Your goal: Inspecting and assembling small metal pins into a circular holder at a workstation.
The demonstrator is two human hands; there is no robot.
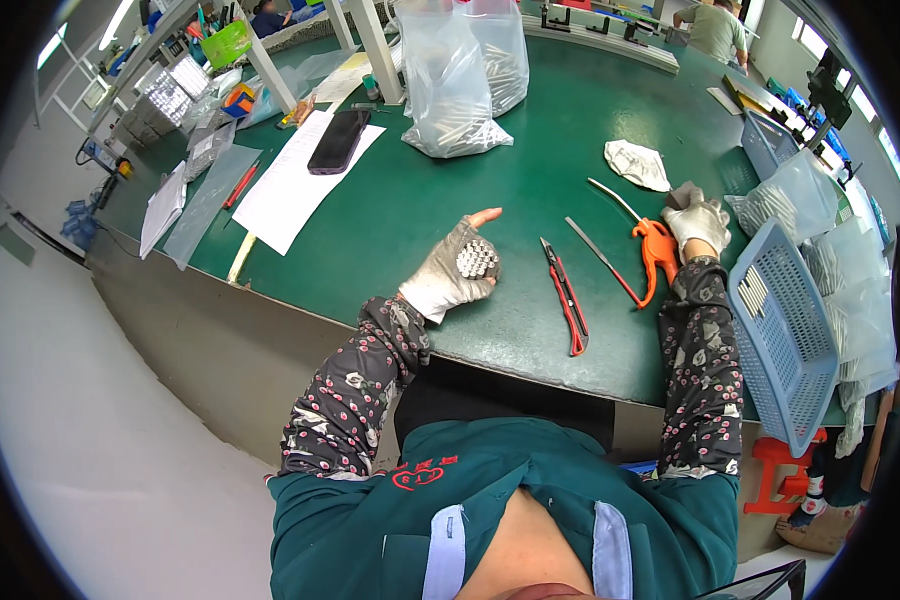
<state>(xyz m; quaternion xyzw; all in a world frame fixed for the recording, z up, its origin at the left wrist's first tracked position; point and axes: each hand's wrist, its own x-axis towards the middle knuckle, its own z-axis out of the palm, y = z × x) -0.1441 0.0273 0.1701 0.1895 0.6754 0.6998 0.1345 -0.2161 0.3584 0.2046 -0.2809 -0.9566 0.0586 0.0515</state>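
My left hand (458, 266), in a fingerless grey glove, is closed around a bundle of small silver metal rods (477, 258), their round ends facing me. It hovers over the green table (530, 170) near its front edge. My right hand (698, 224), also gloved, rests on the handle of an orange air blow gun (655, 256) with a long thin nozzle. A red utility knife (566, 297) lies between the two hands.
A blue plastic basket (782, 330) stands tilted at the right edge. Clear bags of metal rods (460, 80) stand at the back. A dark phone (339, 140) lies on white papers at the left. A crumpled white cloth (638, 163) lies behind the blow gun. Other people work far back.
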